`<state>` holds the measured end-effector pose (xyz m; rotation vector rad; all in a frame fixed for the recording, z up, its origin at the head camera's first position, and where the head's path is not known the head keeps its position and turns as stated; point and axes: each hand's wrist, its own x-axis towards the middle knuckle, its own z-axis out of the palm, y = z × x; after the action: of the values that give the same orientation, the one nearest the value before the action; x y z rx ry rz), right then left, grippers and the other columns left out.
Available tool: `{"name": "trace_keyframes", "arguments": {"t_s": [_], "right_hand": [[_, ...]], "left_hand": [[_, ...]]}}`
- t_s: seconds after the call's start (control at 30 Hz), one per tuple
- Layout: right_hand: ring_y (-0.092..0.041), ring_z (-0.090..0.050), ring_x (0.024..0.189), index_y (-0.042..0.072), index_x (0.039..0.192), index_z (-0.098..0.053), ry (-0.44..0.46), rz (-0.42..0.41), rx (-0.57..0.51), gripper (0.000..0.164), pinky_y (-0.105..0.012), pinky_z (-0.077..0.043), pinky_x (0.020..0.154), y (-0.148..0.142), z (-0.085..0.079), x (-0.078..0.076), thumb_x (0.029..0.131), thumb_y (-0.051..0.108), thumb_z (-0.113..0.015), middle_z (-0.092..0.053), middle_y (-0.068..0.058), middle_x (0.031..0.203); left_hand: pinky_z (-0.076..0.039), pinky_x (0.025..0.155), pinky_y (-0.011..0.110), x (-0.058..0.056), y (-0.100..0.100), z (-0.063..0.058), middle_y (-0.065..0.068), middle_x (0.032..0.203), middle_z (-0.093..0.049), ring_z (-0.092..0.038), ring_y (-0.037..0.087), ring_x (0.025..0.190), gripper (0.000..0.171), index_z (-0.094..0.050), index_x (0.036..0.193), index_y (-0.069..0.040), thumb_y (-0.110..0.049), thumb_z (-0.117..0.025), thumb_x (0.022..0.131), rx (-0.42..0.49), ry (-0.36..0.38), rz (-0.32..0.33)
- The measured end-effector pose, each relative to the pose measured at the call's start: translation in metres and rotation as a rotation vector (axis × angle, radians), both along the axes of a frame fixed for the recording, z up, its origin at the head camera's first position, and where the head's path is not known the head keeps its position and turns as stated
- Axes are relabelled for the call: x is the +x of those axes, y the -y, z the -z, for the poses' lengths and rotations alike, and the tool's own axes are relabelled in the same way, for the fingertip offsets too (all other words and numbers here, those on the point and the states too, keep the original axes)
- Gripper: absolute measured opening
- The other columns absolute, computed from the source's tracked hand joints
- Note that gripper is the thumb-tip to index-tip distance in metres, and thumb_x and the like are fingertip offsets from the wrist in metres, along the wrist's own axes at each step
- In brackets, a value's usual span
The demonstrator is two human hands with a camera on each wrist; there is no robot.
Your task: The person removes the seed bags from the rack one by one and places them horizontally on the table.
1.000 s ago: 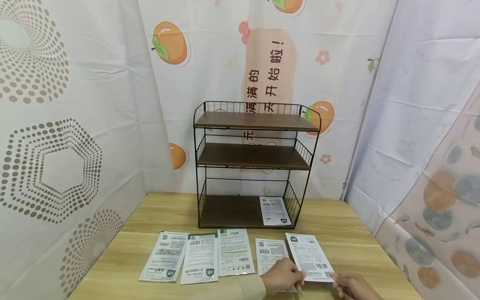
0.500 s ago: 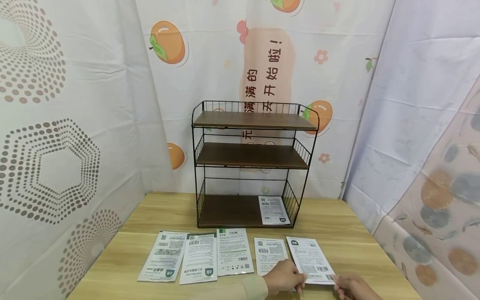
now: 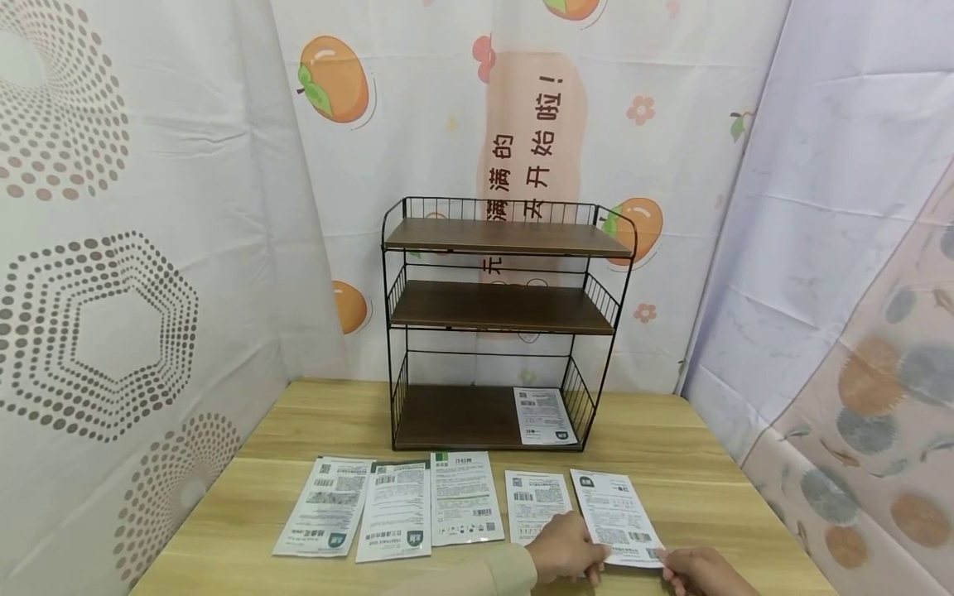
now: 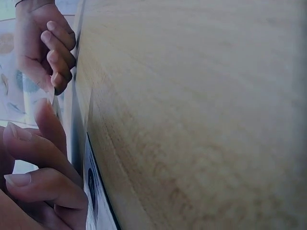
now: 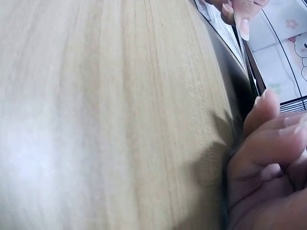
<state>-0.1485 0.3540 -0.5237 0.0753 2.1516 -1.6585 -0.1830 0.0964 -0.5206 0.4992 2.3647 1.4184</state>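
Note:
A white printed seed packet lies slightly slanted at the right end of a row on the table. Its near left corner is pinched by my left hand. At the near right corner, my right hand pinches the same packet between thumb and finger. Under my left hand, partly covered, is another seed packet. The right wrist view has my right hand with fingers curled by the table surface. In the left wrist view, the packet is seen nearly edge-on between both hands.
Left of my hands lie several more packets: a green-topped packet, a white packet and a leftmost packet. Behind them stands a three-tier rack with black wire sides. One packet rests on its bottom shelf.
The far end of the rightmost packet has come down slightly toward the table. Both hands keep their pinch at its near corners and have hardly moved.

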Motion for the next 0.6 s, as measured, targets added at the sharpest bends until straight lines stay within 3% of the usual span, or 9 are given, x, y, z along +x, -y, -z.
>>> {"name": "trace_keyframes", "arguments": {"t_s": [0.3, 0.6], "right_hand": [[-0.002, -0.054, 0.060, 0.005, 0.081, -0.069, -0.021, -0.042, 0.044, 0.028, -0.015, -0.043, 0.056, 0.0019, 0.0001, -0.0026, 0.104, 0.014, -0.055, -0.062, 0.005, 0.068], [-0.003, -0.049, 0.055, 0.012, 0.069, -0.065, -0.060, -0.067, 0.143, 0.035, -0.017, -0.039, 0.054, 0.0014, -0.0004, -0.0009, 0.103, 0.020, -0.059, -0.056, 0.008, 0.060]], "left_hand": [[-0.028, 0.034, 0.016, -0.0030, 0.0025, -0.0014, -0.003, 0.045, -0.058, -0.033, 0.004, 0.032, 0.043, -0.065, 0.055, -0.010, -0.016, -0.075, 0.096, -0.011, 0.010, 0.024], [-0.030, 0.034, 0.016, -0.0037, 0.0025, -0.0012, -0.002, 0.044, -0.058, -0.038, 0.004, 0.032, 0.040, -0.066, 0.056, -0.010, -0.015, -0.077, 0.094, -0.018, -0.007, 0.014]]}}
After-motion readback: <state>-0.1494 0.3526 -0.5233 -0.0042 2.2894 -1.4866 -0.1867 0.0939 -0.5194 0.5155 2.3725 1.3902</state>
